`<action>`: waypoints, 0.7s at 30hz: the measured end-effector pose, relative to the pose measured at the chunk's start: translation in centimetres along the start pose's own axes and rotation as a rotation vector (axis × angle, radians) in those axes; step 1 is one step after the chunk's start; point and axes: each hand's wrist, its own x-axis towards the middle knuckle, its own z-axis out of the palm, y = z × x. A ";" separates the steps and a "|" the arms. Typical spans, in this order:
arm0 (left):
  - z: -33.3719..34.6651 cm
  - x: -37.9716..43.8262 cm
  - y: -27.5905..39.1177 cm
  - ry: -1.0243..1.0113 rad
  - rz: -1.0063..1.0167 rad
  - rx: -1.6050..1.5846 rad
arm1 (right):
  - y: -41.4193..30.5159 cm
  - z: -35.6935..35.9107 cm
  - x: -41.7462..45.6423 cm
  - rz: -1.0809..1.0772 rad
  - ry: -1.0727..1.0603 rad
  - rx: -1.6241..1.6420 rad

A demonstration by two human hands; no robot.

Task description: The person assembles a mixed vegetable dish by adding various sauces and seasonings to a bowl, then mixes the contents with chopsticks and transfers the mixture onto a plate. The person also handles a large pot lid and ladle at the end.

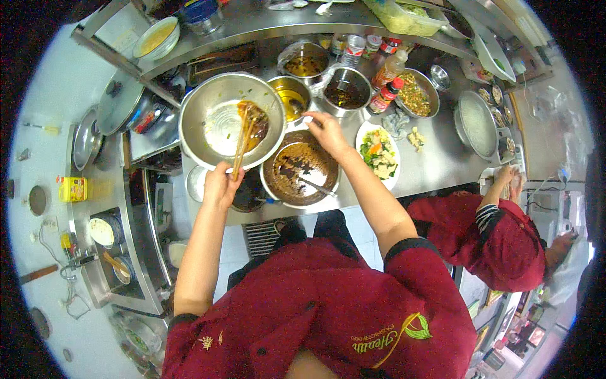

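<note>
My left hand [221,187] grips the near rim of a large steel mixing bowl [208,111] together with a pair of wooden chopsticks [242,144]. Dark red-brown sauce [254,124] lies in that bowl, around the chopstick tips. My right hand [325,132] pinches the white handle end of a spoon or ladle [307,119] beside a steel pot of yellow oil [289,97]. Below it stands a steel bowl of brown paste [307,166] with a metal spoon [318,186] inside. A white oval plate of mixed vegetables [378,156] lies right of it.
Behind are a pot of dark sauce [348,90], a red-capped sauce bottle [386,96] and a bowl of chopped topping [416,92]. An overhead steel shelf [293,21] spans the back. A co-worker in red [497,237] works at the right; a sink [118,265] is at the left.
</note>
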 end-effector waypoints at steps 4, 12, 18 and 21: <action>2.7 -1.7 -1.5 0.035 0.018 -0.032 | 5.3 -5.4 -0.7 0.049 0.144 0.190; 8.9 -5.6 -6.1 0.147 0.005 -0.114 | 11.6 -24.6 6.9 -0.063 0.274 -0.832; 12.3 -7.9 -8.0 0.193 0.011 -0.145 | 12.3 -24.9 7.9 -0.239 0.138 -0.934; 13.5 -8.7 -8.2 0.179 0.037 -0.128 | 12.2 -25.4 8.3 -0.033 0.134 -0.806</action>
